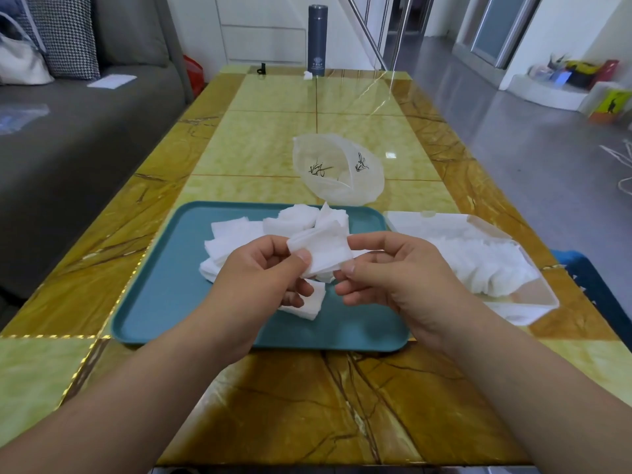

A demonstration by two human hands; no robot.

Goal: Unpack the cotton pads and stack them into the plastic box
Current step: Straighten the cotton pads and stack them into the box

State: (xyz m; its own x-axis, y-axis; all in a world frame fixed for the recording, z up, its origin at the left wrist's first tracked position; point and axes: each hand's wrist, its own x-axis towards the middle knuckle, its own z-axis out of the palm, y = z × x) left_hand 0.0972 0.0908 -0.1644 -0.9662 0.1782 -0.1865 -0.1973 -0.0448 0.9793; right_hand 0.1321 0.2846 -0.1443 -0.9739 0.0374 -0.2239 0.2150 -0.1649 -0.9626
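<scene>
Currently we're mid-transfer: left hand [270, 268] and right hand [379, 268] both pinch cotton pads [319, 249]; next, carry them rightward into the plastic box [533, 295].

Open tabletop [113, 241] lies left of the tray [164, 302]; a bag [337, 169] crowds its far edge, the plastic box [540, 295] its right.

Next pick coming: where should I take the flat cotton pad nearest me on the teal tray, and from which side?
Probably its near edge, from above on the near side. That cotton pad lies flat on the teal tray with this edge free; its far part sits below the left hand, which with the right hand pinches the held pad.
</scene>
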